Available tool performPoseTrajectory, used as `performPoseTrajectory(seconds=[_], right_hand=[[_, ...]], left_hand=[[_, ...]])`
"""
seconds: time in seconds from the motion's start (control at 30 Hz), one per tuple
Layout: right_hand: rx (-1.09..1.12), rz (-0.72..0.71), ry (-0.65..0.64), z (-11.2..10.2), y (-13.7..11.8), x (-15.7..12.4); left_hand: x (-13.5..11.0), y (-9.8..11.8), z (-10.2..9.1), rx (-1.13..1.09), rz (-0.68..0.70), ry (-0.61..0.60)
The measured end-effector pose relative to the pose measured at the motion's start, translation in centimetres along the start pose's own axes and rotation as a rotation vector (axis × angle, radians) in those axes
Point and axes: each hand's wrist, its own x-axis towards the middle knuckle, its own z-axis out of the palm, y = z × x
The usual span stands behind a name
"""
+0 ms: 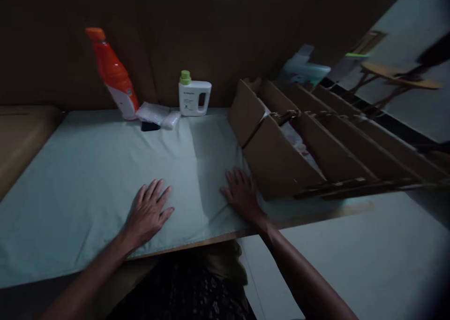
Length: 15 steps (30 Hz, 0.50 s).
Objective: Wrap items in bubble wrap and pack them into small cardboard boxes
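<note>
Both hands lie flat on a pale green cloth [87,179] that covers a table. My left hand [149,212] rests palm down near the table's front edge, fingers stretched out and apart, holding nothing. My right hand [242,193] also lies flat with fingers spread, just left of an open cardboard box [277,160] and close to its near corner. Pale items lie inside the box.
At the back of the table stand an orange bottle [114,76] and a white jug with a green cap [193,95]; clear plastic packets [156,114] lie between them. More cardboard dividers [358,137] stretch right. A brown wall is behind. Wooden hangers [397,73] are at upper right.
</note>
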Motion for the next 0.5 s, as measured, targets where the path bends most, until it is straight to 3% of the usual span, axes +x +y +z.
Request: performPoseTrajectory(seconds=[0.17,0.3,0.4,0.5], right_hand=[[-0.013,0.035,0.068,0.6,0.6,-7.2],[0.055,0.02,0.173,0.9,0.5,-11.6],[0.182,-0.035,0.218,0.0,1.3,-13.2],[0.288,0.006,0.234,-1.3,2.5,-13.0]], left_hand=[[-3.9,0.7,0.8,0.041,0.083,0.121],[-5.4,0.9,0.9,0.042,0.11,0.154],[-5.3,1.1,0.7,0.027,0.087,0.126],[-3.4,2.8,0.2,-0.028,0.113,0.138]])
